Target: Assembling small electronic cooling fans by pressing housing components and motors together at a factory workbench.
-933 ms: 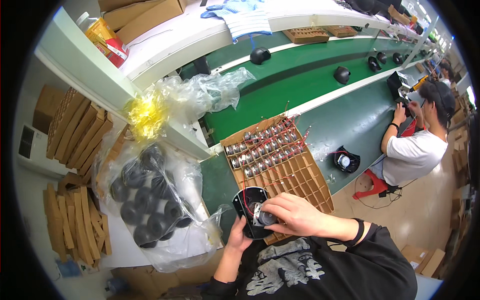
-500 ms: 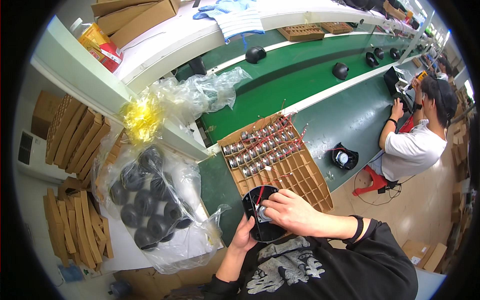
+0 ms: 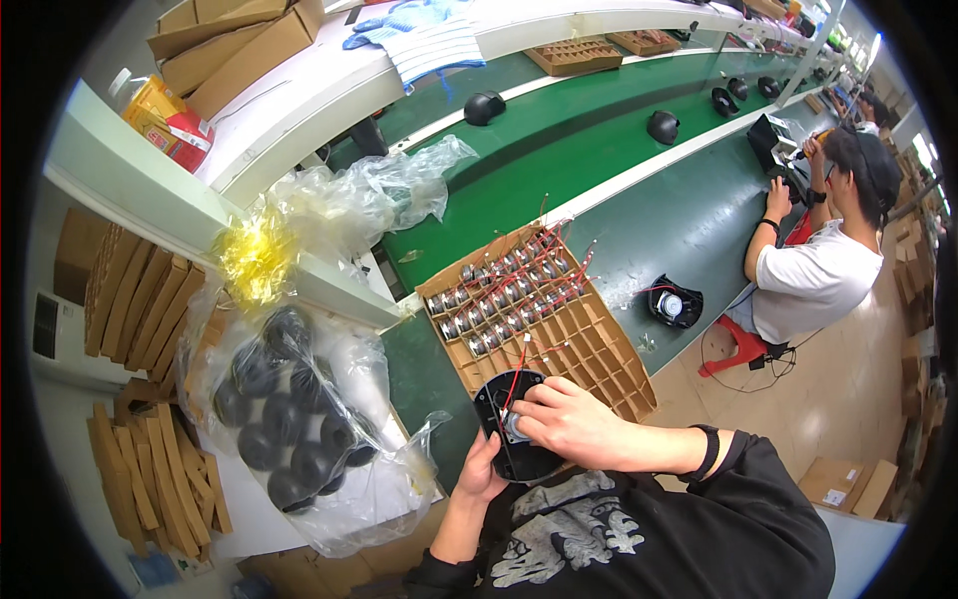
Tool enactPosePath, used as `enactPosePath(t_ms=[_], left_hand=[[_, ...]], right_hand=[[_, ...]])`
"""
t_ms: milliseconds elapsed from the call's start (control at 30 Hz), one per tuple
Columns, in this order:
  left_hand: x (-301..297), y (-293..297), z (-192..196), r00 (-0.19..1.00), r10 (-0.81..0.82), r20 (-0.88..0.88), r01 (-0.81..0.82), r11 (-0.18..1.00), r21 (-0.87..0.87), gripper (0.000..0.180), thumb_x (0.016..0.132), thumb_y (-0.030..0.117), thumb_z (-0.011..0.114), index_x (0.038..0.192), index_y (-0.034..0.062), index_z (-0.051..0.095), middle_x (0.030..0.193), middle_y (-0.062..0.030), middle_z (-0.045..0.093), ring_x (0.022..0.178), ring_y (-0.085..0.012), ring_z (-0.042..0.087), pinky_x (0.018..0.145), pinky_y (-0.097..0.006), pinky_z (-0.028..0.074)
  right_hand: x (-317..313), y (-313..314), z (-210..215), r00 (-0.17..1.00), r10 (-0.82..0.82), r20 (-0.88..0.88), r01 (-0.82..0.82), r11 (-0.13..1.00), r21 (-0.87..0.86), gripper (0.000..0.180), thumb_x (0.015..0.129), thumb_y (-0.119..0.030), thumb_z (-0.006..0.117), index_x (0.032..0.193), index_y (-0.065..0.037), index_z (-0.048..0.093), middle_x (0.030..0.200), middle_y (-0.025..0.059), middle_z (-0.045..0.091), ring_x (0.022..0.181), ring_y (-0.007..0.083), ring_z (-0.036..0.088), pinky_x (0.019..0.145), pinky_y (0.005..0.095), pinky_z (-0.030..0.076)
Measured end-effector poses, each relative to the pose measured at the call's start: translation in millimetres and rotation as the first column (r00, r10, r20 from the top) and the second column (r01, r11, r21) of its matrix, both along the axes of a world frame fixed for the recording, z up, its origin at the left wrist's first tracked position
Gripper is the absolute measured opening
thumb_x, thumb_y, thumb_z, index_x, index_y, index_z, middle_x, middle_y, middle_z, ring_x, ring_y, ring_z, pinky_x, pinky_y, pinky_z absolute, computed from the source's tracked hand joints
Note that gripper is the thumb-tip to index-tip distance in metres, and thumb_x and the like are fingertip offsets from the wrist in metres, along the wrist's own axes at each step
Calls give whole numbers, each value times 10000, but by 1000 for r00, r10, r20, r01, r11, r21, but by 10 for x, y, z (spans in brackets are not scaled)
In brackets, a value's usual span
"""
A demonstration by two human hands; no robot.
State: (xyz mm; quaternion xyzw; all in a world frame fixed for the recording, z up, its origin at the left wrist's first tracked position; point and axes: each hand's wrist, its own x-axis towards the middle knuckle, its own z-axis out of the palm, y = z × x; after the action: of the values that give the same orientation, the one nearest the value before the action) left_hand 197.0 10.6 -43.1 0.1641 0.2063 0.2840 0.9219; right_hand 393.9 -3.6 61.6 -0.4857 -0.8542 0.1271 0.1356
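Just off the near edge of the cardboard tray (image 3: 624, 365), on the person's side, a black shell (image 3: 529, 461) is held open side up, its long axis running roughly toward the tray. The left hand (image 3: 481, 469) grips the shell's left rim, fingers beneath. The right hand (image 3: 567, 421), nearer the small speaker (image 3: 515, 427) inside, reaches over from the right, fingers bent onto it; whether they pinch or press cannot be told.

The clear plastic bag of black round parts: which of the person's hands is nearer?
Left. The left hand holds the black housing to the right of the clear plastic bag; the right hand is farther right, at the speaker in the housing.
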Motion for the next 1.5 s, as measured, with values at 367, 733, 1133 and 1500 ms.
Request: enactPosePath(t_ms=[367,733,1133,1500], left_hand=[[45,111,-350,978,-145,151,170,970,-175,491,967,291,423,1376,25,370,1342,-153,470,1251,-309,430,1072,-463,318],[705,423,-476,841,-534,-85,530,845,-69,654,917,469,484,1405,65,324,1358,-148,445,1228,-328,449,1010,-507,388],[-116,587,-227,818,338,-465,-246,937,248,356,975,233,452,1275,42,448,1212,-130,567,1052,-268,596,860,-397,505],[-2611,-338,-863,-522,491,-697,137,855,500,281,830,177,612,1056,12,588,1022,-165,629,981,-339,579,890,-394,447]], right_hand=[[365,-80,-93,967,-105,-231,156,963,219,289,755,-261,654,900,-19,594,1059,113,556,1002,275,513,867,372,417],[1302,-11,-405,817,-257,-517,39,918,-395,276,863,-236,584,998,-2,642,862,195,651,802,344,623,711,414,479],[2969,450,-1141,385,-874,-297,818,472,-328,268,911,-237,545,985,-7,661,844,135,665,763,198,604,710,340,468],[5200,451,-3617,-408,-804,-432,593,127,-795,222,920,-269,530,896,-51,564,711,8,550,504,120,482,443,249,385]])
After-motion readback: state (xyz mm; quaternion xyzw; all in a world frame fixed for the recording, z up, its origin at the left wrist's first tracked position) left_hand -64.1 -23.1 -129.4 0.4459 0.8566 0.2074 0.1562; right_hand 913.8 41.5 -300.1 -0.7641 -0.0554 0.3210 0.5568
